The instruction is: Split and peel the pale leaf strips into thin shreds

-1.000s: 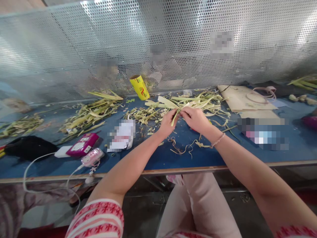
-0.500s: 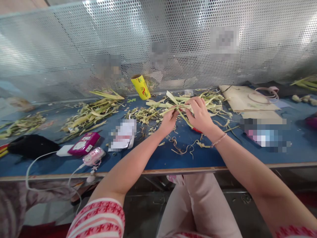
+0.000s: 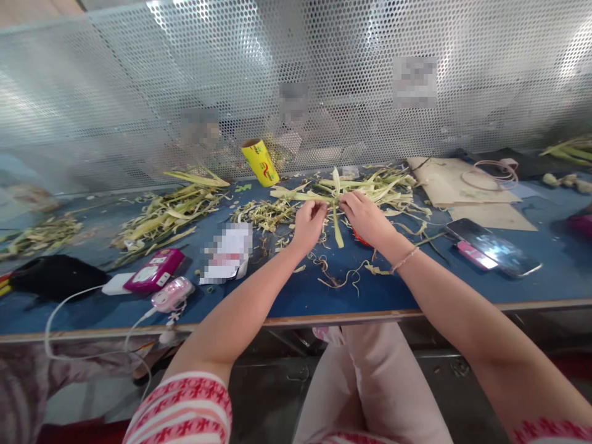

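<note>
Flat, pale green plant strips (image 3: 338,229) cross one another between my two hands, one pointing up and one hanging down toward me. My left hand (image 3: 309,221) is closed at the left side of the crossing, with its fingertips pinched on the strips. On the other side, my right hand (image 3: 363,213) pinches them close to the centre. Fingers partly hide the crossing itself. A red object (image 3: 361,238) shows from under my right hand, mostly covered. Behind the hands lies a heap of similar strips (image 3: 386,187), and short curled scraps (image 3: 263,214) lie to the left.
A yellow cardboard tube (image 3: 259,163) stands tilted by the perforated metal screen (image 3: 342,80). Leftward are more strips (image 3: 173,213), a magenta power adapter (image 3: 154,270) and a black pouch (image 3: 58,275). Phones (image 3: 494,246) and brown paper sheets (image 3: 456,182) lie at right.
My hands have moved slightly apart and lower. The crossed strips have turned, so one now points straight up and another straight down.
</note>
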Motion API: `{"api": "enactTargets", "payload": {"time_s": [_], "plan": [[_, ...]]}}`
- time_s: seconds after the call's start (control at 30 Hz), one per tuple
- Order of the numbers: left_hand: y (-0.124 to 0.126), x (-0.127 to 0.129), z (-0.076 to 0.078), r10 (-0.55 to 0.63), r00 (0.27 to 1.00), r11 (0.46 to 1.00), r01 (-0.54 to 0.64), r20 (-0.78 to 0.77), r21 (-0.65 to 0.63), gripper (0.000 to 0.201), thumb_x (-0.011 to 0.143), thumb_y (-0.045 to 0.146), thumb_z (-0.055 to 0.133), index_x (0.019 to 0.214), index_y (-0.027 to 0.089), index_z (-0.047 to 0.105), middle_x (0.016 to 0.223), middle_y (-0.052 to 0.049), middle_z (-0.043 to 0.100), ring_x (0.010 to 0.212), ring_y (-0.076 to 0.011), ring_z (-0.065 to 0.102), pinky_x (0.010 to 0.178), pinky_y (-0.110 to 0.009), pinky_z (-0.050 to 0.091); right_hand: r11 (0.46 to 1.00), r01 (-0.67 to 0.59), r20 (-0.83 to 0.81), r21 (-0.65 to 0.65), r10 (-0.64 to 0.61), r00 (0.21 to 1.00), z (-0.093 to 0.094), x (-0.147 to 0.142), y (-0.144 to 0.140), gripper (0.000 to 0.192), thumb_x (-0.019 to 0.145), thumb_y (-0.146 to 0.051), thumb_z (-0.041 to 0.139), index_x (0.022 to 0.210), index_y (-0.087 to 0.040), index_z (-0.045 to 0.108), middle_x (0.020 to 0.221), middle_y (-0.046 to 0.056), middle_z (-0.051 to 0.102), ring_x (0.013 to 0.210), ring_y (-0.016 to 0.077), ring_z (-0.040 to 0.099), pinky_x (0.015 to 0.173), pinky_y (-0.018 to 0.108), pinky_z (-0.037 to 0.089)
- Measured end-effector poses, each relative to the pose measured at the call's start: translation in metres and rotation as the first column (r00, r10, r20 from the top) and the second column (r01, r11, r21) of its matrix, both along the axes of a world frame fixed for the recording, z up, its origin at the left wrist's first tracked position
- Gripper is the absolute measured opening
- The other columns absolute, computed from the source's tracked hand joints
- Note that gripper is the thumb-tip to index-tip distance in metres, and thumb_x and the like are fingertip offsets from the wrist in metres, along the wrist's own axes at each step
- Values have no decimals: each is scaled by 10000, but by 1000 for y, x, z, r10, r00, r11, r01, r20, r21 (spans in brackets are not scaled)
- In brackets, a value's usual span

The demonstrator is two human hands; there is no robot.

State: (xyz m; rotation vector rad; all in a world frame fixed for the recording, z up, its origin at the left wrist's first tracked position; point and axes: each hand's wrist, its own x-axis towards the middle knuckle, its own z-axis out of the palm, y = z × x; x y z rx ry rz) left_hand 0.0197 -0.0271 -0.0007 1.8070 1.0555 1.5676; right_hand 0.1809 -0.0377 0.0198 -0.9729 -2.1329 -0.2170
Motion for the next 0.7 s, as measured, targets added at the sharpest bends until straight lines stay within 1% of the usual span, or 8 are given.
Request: {"api": "enactTargets", "payload": {"time_s": [0.1,0.2,0.3,0.4,0.5,0.6,0.7], "plan": [[-9,5,5,-141,988,987,145,58,-75,230,871,363,536,720,194,497,608,10,565,561,-105,518,575,-266,440,1000,25,7,6,-25,1000,-2,-1,0,205,962,-209,343,888,-201,535,830,73,554,779,200,524,751,351,476],[-12,8,6,-215,973,964,226,89,-140,257,870,389,536,718,197,458,614,13,574,522,-91,506,547,-261,437,1000,18,57,11,-19,998,-4,-2,0,181,947,-178,365,837,-199,508,816,73,564,773,196,529,727,326,461],[-8,8,4,-206,974,962,219,89,-165,260,879,390,521,718,201,443,590,25,527,458,-75,430,486,-254,382,1000,28,109,4,-28,994,-4,-4,0,184,937,-148,363,828,-195,504,820,81,583,783,198,536,724,318,444],[-1,5,0,-187,981,973,193,52,-129,265,875,362,531,686,206,429,533,42,430,456,-78,369,479,-253,337,998,67,135,-21,-63,989,-3,-6,-3,183,935,-146,357,853,-183,517,834,93,605,772,201,541,701,316,422],[2,2,-1,-167,986,981,168,16,-96,268,845,281,555,629,204,416,511,45,353,479,-86,335,498,-259,312,993,100,136,-55,-92,986,-1,-7,-6,183,934,-167,361,870,-178,531,823,94,615,729,196,531,658,308,388],[0,1,2,-163,986,981,164,19,-104,239,808,217,555,605,198,431,509,46,332,479,-85,307,493,-258,273,990,108,97,-92,-99,990,1,-8,-10,181,928,-185,372,869,-183,543,771,71,608,659,175,501,612,292,343],[-2,1,4,-171,984,975,175,45,-135,208,786,211,553,606,190,452,500,55,335,468,-76,302,478,-250,243,984,115,59,-139,-108,992,4,-9,-12,175,911,-190,392,847,-185,556,716,50,589,615,160,473,590,281,306]]}}
